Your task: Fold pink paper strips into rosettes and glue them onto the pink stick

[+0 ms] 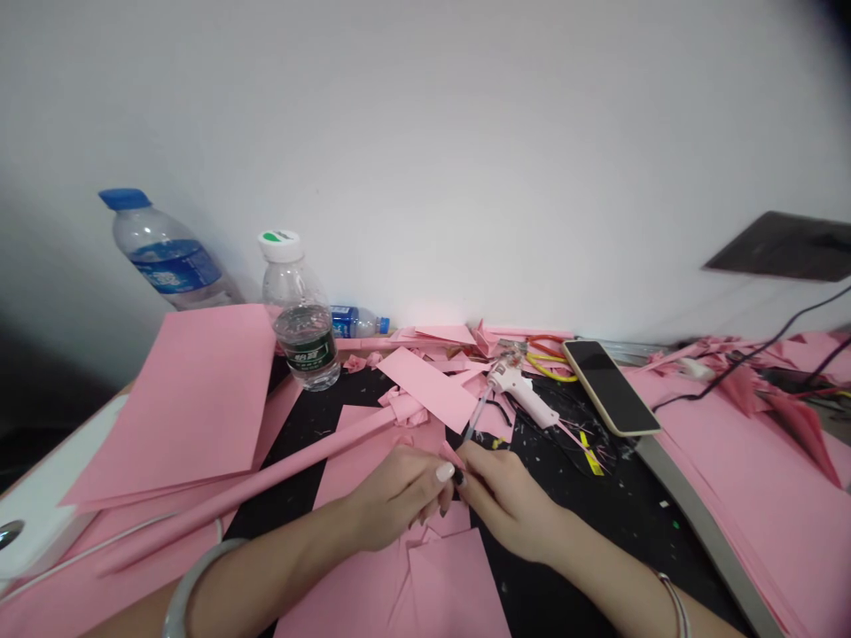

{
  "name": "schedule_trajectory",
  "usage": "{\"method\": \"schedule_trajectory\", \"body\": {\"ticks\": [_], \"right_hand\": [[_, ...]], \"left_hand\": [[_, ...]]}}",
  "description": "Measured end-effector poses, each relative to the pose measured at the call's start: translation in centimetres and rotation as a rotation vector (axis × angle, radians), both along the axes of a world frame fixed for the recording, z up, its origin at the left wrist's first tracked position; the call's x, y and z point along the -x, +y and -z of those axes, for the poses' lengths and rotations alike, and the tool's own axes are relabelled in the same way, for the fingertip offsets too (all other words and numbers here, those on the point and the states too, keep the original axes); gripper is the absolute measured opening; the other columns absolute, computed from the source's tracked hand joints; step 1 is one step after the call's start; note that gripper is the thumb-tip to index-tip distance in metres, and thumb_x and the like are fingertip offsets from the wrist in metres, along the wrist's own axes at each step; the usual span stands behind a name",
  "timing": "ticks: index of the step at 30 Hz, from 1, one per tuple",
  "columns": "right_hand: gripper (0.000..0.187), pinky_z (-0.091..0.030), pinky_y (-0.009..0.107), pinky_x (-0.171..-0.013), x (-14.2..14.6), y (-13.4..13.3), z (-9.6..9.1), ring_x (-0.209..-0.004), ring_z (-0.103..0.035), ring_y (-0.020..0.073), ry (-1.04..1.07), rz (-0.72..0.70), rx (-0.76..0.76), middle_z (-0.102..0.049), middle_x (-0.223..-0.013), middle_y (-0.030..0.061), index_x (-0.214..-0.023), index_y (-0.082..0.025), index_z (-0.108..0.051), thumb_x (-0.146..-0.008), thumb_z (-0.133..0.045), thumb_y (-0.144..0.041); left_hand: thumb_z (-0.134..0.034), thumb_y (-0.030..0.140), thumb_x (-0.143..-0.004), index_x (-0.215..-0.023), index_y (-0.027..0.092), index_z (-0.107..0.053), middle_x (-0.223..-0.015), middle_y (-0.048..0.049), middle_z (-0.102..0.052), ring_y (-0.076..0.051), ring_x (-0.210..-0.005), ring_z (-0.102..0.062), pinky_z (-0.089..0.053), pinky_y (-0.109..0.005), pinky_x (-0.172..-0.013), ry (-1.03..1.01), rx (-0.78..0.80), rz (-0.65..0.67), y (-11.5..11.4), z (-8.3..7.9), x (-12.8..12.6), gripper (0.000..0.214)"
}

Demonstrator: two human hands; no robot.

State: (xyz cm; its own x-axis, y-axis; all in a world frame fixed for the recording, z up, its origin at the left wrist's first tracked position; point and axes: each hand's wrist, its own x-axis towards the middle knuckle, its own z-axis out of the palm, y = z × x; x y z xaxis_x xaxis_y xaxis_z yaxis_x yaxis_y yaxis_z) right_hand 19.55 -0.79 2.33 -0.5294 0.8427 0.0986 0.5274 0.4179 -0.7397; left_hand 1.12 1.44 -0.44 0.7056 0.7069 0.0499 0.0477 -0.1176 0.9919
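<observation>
A small folded piece of pink paper (451,455) is pinched between my two hands, mostly covered by the fingers. My left hand (402,492) closes on it from the left, thumb on top. From the right, my right hand (502,496) grips it too, its fingertips meeting the left ones. Beneath the hands lie pink paper sheets (458,580), some with creases, on the black work surface (558,567). A long rolled pink paper tube (279,474) slants toward the left, with a folded paper shape at its far end.
A white glue gun (525,394) and a phone (612,390) lie beyond my right hand. A white-capped bottle (302,328) stands at back left, near a leaning blue-capped bottle (169,252). Pink paper stacks (192,399) flank both sides. A dark cable (751,354) crosses at right.
</observation>
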Motion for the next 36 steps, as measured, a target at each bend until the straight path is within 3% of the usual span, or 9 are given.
{"method": "schedule_trajectory", "body": {"ticks": [6,9,12,14,16,19,29,36], "right_hand": [[0.030,-0.032,0.021,-0.047,-0.04,0.10,0.30,-0.044,-0.041,0.0089,0.199,0.165,0.037,-0.049,-0.052,-0.0045,-0.068,-0.020,-0.042,-0.096,-0.035,-0.025],[0.032,-0.032,0.020,-0.046,0.08,0.17,0.40,-0.042,-0.041,0.0085,0.228,0.166,0.078,-0.050,-0.050,-0.0049,-0.065,-0.021,-0.038,-0.096,-0.035,-0.027],[0.033,-0.032,0.020,-0.047,0.17,0.29,0.52,-0.043,-0.043,0.0088,0.190,0.186,0.087,-0.049,-0.049,-0.0048,-0.062,-0.021,-0.036,-0.095,-0.037,-0.026],[0.024,-0.033,0.020,-0.047,0.14,0.38,0.62,-0.045,-0.044,0.0094,0.157,0.245,0.044,-0.048,-0.051,-0.0053,-0.069,-0.020,-0.043,-0.093,-0.041,-0.023],[0.006,-0.034,0.020,-0.047,0.04,0.45,0.73,-0.047,-0.046,0.0101,0.131,0.299,-0.026,-0.048,-0.055,-0.0060,-0.088,-0.019,-0.050,-0.089,-0.045,-0.019],[0.025,-0.037,0.019,-0.048,-0.12,0.44,0.89,-0.050,-0.047,0.0102,0.100,0.296,-0.122,-0.052,-0.061,-0.0054,-0.110,-0.019,-0.050,-0.086,-0.048,-0.015],[0.035,-0.044,0.019,-0.053,0.00,0.26,0.81,-0.056,-0.054,0.0099,0.092,0.208,-0.250,-0.060,-0.074,-0.0010,-0.114,-0.021,-0.056,-0.083,-0.046,-0.008],[0.037,-0.043,0.021,-0.051,0.12,0.26,0.64,-0.053,-0.052,0.0110,0.129,0.316,-0.241,-0.059,-0.070,-0.0005,-0.110,-0.020,-0.061,-0.078,-0.048,-0.006]], "left_hand": [[-0.039,0.044,-0.092,-0.066,0.015,-0.050,-0.047,0.0043,-0.045,-0.008,-0.038,-0.042,-0.033,-0.019,-0.039,-0.037,0.050,-0.223,0.44,0.29,-0.55,0.040],[-0.046,0.040,-0.090,-0.086,0.016,-0.054,-0.061,0.0034,-0.054,-0.009,-0.042,-0.050,-0.039,-0.019,-0.042,-0.079,0.089,-0.244,0.60,0.29,-0.68,0.025],[-0.043,0.033,-0.092,-0.081,0.015,-0.055,-0.067,-0.0008,-0.062,-0.013,-0.057,-0.061,-0.048,-0.023,-0.055,-0.043,0.041,-0.233,0.66,-0.04,-0.68,0.024],[-0.041,0.029,-0.092,-0.076,0.015,-0.056,-0.067,-0.0020,-0.064,-0.014,-0.063,-0.063,-0.050,-0.024,-0.060,-0.007,0.001,-0.260,0.67,-0.26,-0.67,0.026],[-0.041,0.027,-0.091,-0.073,0.015,-0.057,-0.068,-0.0019,-0.064,-0.015,-0.065,-0.063,-0.050,-0.024,-0.062,0.037,-0.048,-0.306,0.67,-0.39,-0.68,0.026],[-0.042,0.022,-0.090,-0.070,0.015,-0.059,-0.068,-0.0013,-0.064,-0.015,-0.067,-0.062,-0.049,-0.024,-0.063,0.089,-0.132,-0.319,0.62,-0.46,-0.71,0.027],[-0.043,0.017,-0.088,-0.068,0.014,-0.062,-0.063,0.0001,-0.063,-0.012,-0.059,-0.056,-0.043,-0.020,-0.055,0.110,-0.309,-0.344,0.48,-0.55,-0.72,0.027],[-0.043,0.019,-0.088,-0.071,0.015,-0.064,-0.063,-0.0001,-0.062,-0.012,-0.057,-0.054,-0.039,-0.020,-0.053,0.172,-0.377,-0.377,0.38,-0.64,-0.59,0.027]]}}
